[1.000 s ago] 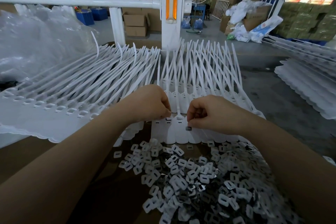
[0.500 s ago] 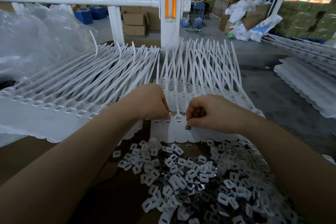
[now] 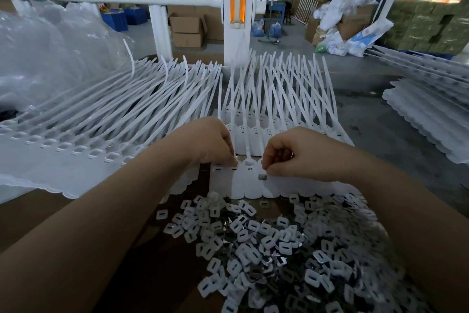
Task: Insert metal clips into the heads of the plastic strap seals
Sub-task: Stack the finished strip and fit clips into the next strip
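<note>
Hardly anything is shifting since a second ago: your right hand (image 3: 302,154) is still pinching one metal clip (image 3: 262,177) over the strap-seal heads (image 3: 250,168), while your left hand (image 3: 210,142) is pressing curled fingertips on the neighbouring head. Many seals look unfilled. Loose clips (image 3: 279,249) are lying heaped near you, strap tails (image 3: 266,89) fanning toward the white post (image 3: 237,10).
</note>
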{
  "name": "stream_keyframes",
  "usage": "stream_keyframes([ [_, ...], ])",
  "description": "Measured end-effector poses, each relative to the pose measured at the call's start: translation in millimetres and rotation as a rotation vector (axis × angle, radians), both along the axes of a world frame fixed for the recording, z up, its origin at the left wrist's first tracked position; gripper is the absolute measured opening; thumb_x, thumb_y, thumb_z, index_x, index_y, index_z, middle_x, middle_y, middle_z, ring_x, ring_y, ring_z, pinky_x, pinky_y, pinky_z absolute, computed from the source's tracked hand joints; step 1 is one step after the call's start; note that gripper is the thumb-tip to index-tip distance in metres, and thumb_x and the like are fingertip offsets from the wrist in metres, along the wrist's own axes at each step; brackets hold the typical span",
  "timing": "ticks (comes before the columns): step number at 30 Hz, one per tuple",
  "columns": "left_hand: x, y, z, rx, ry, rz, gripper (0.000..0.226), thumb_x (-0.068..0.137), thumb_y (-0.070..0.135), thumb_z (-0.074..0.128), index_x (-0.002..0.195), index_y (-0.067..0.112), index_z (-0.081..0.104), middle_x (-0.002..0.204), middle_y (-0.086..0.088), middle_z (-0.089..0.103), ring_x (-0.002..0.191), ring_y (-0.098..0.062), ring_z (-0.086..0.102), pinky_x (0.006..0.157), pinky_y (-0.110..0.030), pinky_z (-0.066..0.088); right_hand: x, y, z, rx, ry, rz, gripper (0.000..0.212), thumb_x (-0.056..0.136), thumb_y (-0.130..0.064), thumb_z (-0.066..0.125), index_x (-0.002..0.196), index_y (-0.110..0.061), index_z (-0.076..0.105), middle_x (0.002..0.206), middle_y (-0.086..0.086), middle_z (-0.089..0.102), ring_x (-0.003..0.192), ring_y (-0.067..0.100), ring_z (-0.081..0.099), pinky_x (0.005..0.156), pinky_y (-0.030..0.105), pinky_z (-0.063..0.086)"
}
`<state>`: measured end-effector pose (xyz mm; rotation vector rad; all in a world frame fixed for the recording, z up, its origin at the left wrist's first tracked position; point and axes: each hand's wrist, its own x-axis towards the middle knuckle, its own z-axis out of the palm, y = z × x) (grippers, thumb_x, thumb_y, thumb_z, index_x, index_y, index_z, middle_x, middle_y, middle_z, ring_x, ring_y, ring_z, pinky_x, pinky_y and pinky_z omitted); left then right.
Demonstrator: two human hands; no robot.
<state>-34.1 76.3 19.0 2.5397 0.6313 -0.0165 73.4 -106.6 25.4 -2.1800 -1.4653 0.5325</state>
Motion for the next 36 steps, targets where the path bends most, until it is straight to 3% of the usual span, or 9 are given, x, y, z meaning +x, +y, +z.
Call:
stream_keyframes([
  [8, -4, 2, 0, -0.026, -0.032, -0.041, 0.015, 0.073, 0.033, 0.083, 0.071, 0.025, 0.071, 0.072, 0.010, 0.068, 0.073, -0.007, 0.064, 0.064, -0.025, 0.049, -14, -1, 13, -0.161, -0.032, 0.203, 0.011, 0.077, -0.027, 0.080, 0.079, -0.034, 0.072, 0.077, -0.017, 0.063, 0.064, -0.003, 0.056, 0.059, 0.014, 0.046],
  [13, -8, 3, 0, -0.025, -0.044, -0.065, 0.013, 0.075, 0.035, 0.081, 0.074, 0.026, 0.072, 0.075, 0.009, 0.069, 0.075, -0.006, 0.064, 0.067, -0.025, 0.050, -26, 2, 13, -0.157, -0.004, 0.282, 0.011, 0.078, -0.025, 0.080, 0.082, -0.033, 0.073, 0.072, -0.020, 0.063, 0.064, -0.005, 0.056, 0.060, 0.011, 0.044],
  [17, -10, 4, 1, -0.040, -0.054, -0.079, 0.013, 0.075, 0.035, 0.081, 0.075, 0.026, 0.072, 0.074, 0.009, 0.070, 0.075, -0.006, 0.065, 0.069, -0.026, 0.052, -32, 4, 13, -0.150, 0.052, 0.343, 0.010, 0.079, -0.025, 0.079, 0.085, -0.032, 0.075, 0.076, -0.013, 0.066, 0.067, 0.004, 0.057, 0.064, 0.021, 0.048],
  [21, -11, 5, 1, -0.052, -0.057, -0.078, 0.014, 0.075, 0.035, 0.082, 0.073, 0.025, 0.072, 0.072, 0.009, 0.070, 0.073, -0.007, 0.065, 0.067, -0.026, 0.051, -38, 5, 13, -0.194, 0.065, 0.393, 0.017, 0.079, -0.025, 0.079, 0.095, -0.031, 0.075, 0.075, -0.012, 0.066, 0.067, 0.004, 0.060, 0.065, 0.019, 0.049],
  [24, -10, 5, 0, -0.043, -0.055, -0.076, 0.014, 0.075, 0.037, 0.081, 0.074, 0.025, 0.072, 0.071, 0.010, 0.069, 0.072, -0.005, 0.065, 0.063, -0.024, 0.047, -37, 5, 13, -0.206, 0.043, 0.388, 0.023, 0.079, -0.025, 0.079, 0.100, -0.032, 0.074, 0.081, -0.009, 0.068, 0.074, 0.009, 0.063, 0.071, 0.026, 0.052],
  [29, -10, 6, -1, -0.038, -0.058, -0.083, 0.015, 0.075, 0.036, 0.081, 0.074, 0.025, 0.072, 0.071, 0.009, 0.070, 0.071, -0.006, 0.065, 0.065, -0.025, 0.051, -39, 4, 14, -0.235, 0.073, 0.377, 0.014, 0.084, -0.017, 0.074, 0.090, -0.030, 0.074, 0.074, -0.025, 0.065, 0.070, -0.007, 0.061, 0.065, 0.008, 0.044],
  [33, -10, 5, -1, -0.040, -0.064, -0.088, 0.015, 0.075, 0.036, 0.081, 0.074, 0.025, 0.072, 0.070, 0.009, 0.070, 0.071, -0.006, 0.066, 0.069, -0.026, 0.053, -37, 3, 14, -0.243, 0.041, 0.375, 0.021, 0.083, -0.016, 0.074, 0.098, -0.032, 0.073, 0.076, -0.021, 0.065, 0.070, -0.004, 0.059, 0.067, 0.010, 0.046],
  [36, -11, 5, -1, -0.044, -0.059, -0.088, 0.014, 0.076, 0.035, 0.081, 0.074, 0.025, 0.072, 0.070, 0.009, 0.070, 0.071, -0.006, 0.065, 0.066, -0.026, 0.051, -38, 3, 14, -0.244, 0.040, 0.373, 0.018, 0.081, -0.017, 0.076, 0.092, -0.031, 0.073, 0.069, -0.027, 0.062, 0.067, -0.007, 0.059, 0.063, 0.007, 0.043],
])
